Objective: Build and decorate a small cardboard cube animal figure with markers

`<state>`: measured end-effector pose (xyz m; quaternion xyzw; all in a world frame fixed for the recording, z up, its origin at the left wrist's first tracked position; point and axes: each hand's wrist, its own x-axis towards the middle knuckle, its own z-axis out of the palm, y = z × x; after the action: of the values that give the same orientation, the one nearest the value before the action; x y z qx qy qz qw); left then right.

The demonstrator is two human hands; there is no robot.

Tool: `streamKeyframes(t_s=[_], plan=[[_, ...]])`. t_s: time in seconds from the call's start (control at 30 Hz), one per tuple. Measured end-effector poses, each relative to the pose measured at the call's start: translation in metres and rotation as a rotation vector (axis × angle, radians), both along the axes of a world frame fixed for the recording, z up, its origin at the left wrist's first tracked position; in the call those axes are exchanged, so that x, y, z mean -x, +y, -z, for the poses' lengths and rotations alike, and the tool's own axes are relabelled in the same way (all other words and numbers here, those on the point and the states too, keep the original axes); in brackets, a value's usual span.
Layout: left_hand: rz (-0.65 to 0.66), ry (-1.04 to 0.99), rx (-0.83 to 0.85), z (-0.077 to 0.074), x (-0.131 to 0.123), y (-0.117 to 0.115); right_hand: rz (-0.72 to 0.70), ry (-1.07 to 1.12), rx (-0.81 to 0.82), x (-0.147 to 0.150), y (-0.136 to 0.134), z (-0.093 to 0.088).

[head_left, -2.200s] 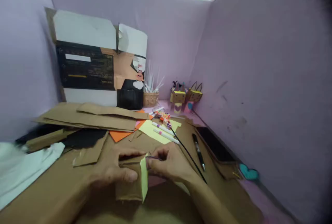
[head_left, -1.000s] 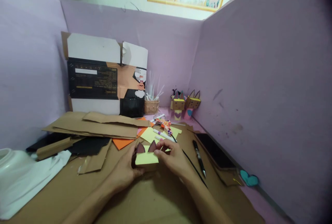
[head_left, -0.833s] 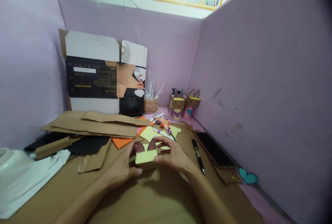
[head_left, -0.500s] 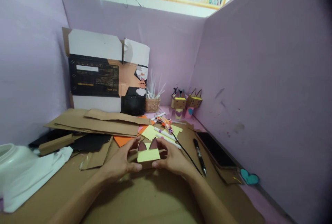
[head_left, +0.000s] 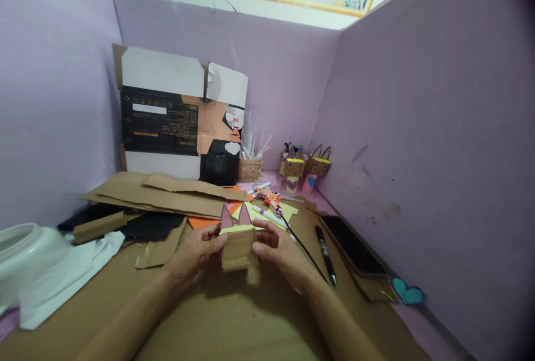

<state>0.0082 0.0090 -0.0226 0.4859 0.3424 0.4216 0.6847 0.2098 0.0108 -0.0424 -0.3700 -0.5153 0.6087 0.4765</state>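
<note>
Between my two hands is a small cardboard box with cat ears [head_left: 238,250], its plain brown side facing me. Two pointed ears with purple-pink insides rise from its yellow top. My left hand [head_left: 204,248] grips the box's left side, thumb on the near face. On the right edge, my right hand [head_left: 273,252] holds it with thumb and fingers. A blurred brown piece hangs under the box's lower right corner; what it is, I cannot make out. Beyond the hands lie yellow paper [head_left: 288,210], a white marker [head_left: 270,216] and a patterned bow [head_left: 271,200] on a black cord.
Flat cardboard strips [head_left: 167,194] and black sheets [head_left: 146,231] lie at left, near a white jar [head_left: 25,255]. A pen [head_left: 326,255], a phone [head_left: 353,245] and a teal heart [head_left: 408,292] lie at right. Two finished-looking cat figures [head_left: 295,169] stand in the back corner beside a basket [head_left: 251,170].
The box has been tipped: its yellow top faced me before, and now its brown side does, with the ears standing upright. The view has shifted slightly left.
</note>
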Motion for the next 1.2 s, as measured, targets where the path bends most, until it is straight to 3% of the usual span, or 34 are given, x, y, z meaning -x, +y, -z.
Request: streamKeyframes(t_s=[0.37,0.7,1.0,1.2], plan=[[-0.033,0.117,-0.027,0.012,0.004,0.008,0.087,0.027,0.005,0.004,0.000,0.000],[-0.192,0.129,-0.082,0.008,0.008,0.010,0.256,0.107,0.056,0.002,0.008,0.006],[-0.118,0.094,-0.183,0.015,-0.004,0.005,0.020,0.103,0.087,0.011,-0.008,-0.003],[-0.033,0.138,-0.222,0.014,-0.013,0.004,0.017,-0.013,-0.131,0.015,-0.006,-0.003]])
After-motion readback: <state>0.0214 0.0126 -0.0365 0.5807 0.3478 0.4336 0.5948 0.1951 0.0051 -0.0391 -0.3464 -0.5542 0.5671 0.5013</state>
